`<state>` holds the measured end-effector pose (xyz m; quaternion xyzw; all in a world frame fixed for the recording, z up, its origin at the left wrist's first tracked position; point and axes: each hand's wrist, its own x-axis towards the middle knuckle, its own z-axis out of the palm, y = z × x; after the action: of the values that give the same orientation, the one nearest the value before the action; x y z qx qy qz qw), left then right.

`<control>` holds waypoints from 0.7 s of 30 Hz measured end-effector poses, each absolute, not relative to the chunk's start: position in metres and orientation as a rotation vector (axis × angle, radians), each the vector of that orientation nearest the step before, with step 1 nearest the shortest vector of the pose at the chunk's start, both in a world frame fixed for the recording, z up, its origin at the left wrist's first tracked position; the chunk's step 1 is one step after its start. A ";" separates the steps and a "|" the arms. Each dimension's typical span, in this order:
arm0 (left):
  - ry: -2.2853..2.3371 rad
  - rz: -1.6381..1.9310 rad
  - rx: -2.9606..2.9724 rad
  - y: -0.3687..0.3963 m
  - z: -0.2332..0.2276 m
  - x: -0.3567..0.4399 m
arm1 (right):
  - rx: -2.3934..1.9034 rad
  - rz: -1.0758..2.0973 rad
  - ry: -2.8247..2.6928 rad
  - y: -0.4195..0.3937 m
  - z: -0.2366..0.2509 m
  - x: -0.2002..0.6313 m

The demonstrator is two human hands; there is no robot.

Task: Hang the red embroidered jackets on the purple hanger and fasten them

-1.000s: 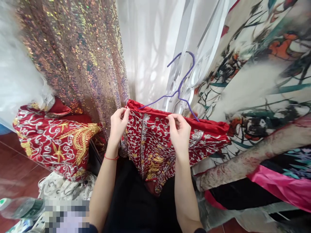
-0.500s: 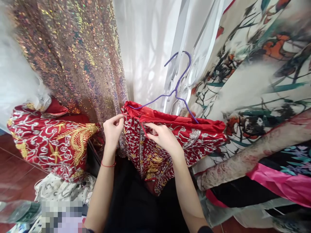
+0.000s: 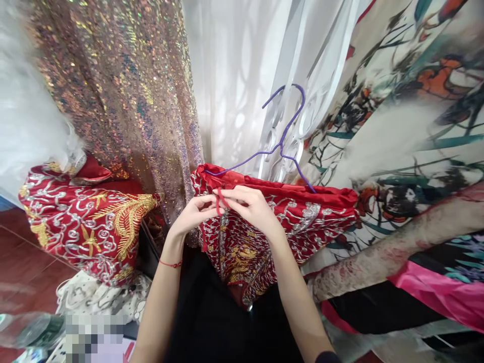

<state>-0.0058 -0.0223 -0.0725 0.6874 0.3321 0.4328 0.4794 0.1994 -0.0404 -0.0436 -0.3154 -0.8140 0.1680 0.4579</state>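
A red embroidered garment (image 3: 295,219) with silver and gold patterns hangs on a purple hanger (image 3: 282,143) in front of me. Both hands meet at its top edge, left of centre. My left hand (image 3: 192,217) and my right hand (image 3: 249,206) each pinch a thin red ribbon (image 3: 219,200) that belongs to the garment. The fingertips of the two hands almost touch. A red cord bracelet circles my left wrist.
A sequin dress (image 3: 121,96) hangs at the back left, white sheer fabric (image 3: 234,80) in the middle, a floral print cloth (image 3: 408,126) at the right. Another red embroidered piece (image 3: 86,222) lies at the left. Pink fabric (image 3: 438,292) and a plastic bottle (image 3: 26,330) lie low.
My right hand moved left along the garment's top edge and my left hand moved right. They came together on the red ribbon. The hanger stays in place.
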 end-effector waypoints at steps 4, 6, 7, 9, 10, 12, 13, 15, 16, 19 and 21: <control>0.781 1.008 1.628 -0.023 -0.066 -0.003 | -0.841 0.028 -2.260 -0.037 -0.043 0.196; 0.776 1.013 1.620 -0.022 -0.064 -0.001 | -0.901 -0.159 -2.328 -0.038 -0.039 0.195; 0.780 1.024 1.617 -0.021 -0.064 0.000 | -0.929 -0.232 -2.341 -0.039 -0.038 0.195; 0.809 1.075 1.597 -0.020 -0.065 0.003 | -0.976 -0.325 -2.337 -0.039 -0.036 0.193; 0.831 1.111 1.578 -0.020 -0.067 0.006 | -0.997 -0.349 -2.323 -0.039 -0.036 0.192; 0.864 1.198 1.530 -0.021 -0.071 0.011 | -1.032 -0.358 -2.283 -0.039 -0.038 0.190; 0.871 1.236 1.513 -0.022 -0.073 0.015 | -1.045 -0.350 -2.259 -0.038 -0.040 0.188; 0.875 1.308 1.505 -0.024 -0.076 0.020 | -1.065 -0.327 -2.194 -0.038 -0.044 0.185; 0.877 1.350 1.508 -0.024 -0.077 0.022 | -1.070 -0.318 -2.153 -0.038 -0.047 0.183; 0.929 1.507 1.546 -0.023 -0.077 0.022 | -1.089 -0.320 -1.997 -0.040 -0.052 0.181; 1.048 1.620 1.604 -0.020 -0.075 0.018 | -1.110 -0.358 -1.884 -0.041 -0.055 0.183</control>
<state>0.0183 -0.0202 -0.0748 0.6076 0.3971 0.6135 0.3111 0.1832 -0.0413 -0.0553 -0.4481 -0.7608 -0.1445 0.4467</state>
